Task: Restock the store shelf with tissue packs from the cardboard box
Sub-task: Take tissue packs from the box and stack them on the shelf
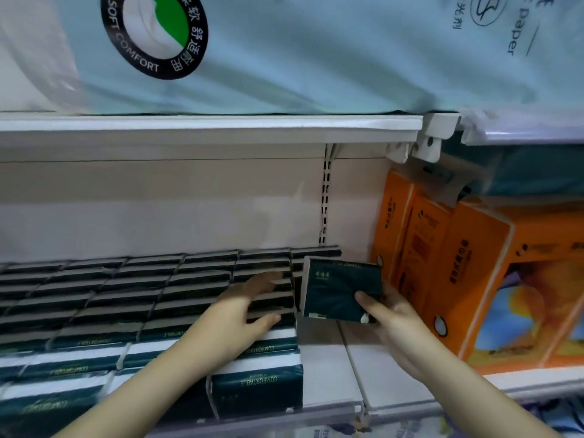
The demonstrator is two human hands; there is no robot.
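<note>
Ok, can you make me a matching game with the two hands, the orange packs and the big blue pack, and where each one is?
Things:
1. left hand
2. right hand
3. orange packs
4. big blue pack

Places:
A. on the upper shelf
B. holding one dark green pack
C. flat on the green rows
D. standing at the right of the lower shelf

Pairs: 1-C, 2-B, 3-D, 4-A

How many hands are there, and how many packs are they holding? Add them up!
Hands: 2, the left hand and the right hand
Held packs: 1, a dark pack in the right hand
Total: 3
The shelved packs are too blurred to count.
</note>
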